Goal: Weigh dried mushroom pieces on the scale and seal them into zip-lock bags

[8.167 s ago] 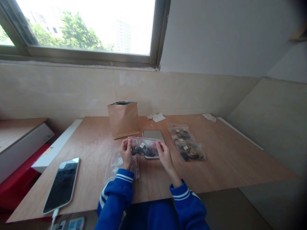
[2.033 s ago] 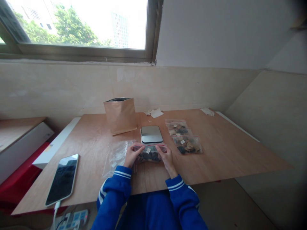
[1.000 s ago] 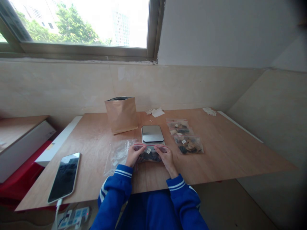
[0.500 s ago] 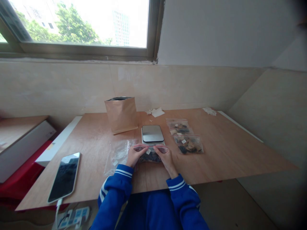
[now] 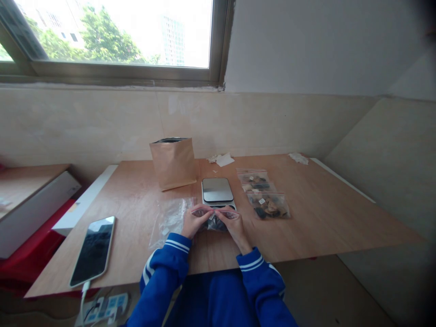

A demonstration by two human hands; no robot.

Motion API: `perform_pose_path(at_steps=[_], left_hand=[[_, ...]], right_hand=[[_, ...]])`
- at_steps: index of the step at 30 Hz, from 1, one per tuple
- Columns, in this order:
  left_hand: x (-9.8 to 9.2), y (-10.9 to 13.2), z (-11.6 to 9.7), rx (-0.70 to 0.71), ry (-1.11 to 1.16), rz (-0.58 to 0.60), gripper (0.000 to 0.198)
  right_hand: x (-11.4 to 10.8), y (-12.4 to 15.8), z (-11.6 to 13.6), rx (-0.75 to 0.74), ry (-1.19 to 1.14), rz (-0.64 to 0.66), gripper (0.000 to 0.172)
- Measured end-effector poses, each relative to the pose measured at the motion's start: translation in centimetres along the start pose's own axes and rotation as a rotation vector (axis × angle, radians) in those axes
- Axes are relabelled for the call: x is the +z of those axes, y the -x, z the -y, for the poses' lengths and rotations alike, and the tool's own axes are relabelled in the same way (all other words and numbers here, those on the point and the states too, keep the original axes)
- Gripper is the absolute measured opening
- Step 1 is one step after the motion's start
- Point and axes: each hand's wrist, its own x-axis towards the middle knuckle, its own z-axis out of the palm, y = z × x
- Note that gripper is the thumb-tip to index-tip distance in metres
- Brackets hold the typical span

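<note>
Both my hands pinch the red-edged top of a clear zip bag (image 5: 216, 223) with dark pieces inside. My left hand (image 5: 195, 221) grips the top edge on the left, and my right hand (image 5: 233, 224) grips it on the right, the fingertips close together at the middle. Just beyond the bag sits a digital scale (image 5: 217, 190) with a bare metal plate. To the left of my left hand lie clear plastic bags (image 5: 169, 220). Several filled zip bags (image 5: 269, 206) with brown and dark dried pieces overlap to the right.
An open brown paper pouch (image 5: 173, 164) stands behind the scale on the left. A phone (image 5: 93, 250) on a charging cable lies at the table's left. Paper scraps (image 5: 225, 159) lie along the back, and a power strip (image 5: 107, 309) is below the table edge.
My fingertips have come closer together at the middle of the bag's top edge, and the edge now bunches up there. The other things stay in place.
</note>
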Motion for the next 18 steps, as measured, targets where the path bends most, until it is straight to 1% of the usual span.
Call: perform_pose_path(at_steps=[4, 9, 13, 18], left_hand=[[0.0, 0.0, 0.2, 0.034, -0.021, 0.004, 0.025], [0.0, 0.1, 0.2, 0.054, -0.047, 0.003, 0.024], [0.1, 0.1, -0.1, 0.02, -0.036, -0.011, 0.025], [0.2, 0.1, -0.2, -0.075, 0.002, -0.012, 0.03]], right_hand=[[0.2, -0.1, 0.0, -0.001, -0.015, 0.012, 0.017], [0.4, -0.1, 0.5, -0.053, 0.006, 0.02, 0.014], [0.5, 0.0, 1.0, -0.078, 0.027, -0.007, 0.015], [0.8, 0.2, 1.5, -0.093, 0.089, -0.057, 0.016]])
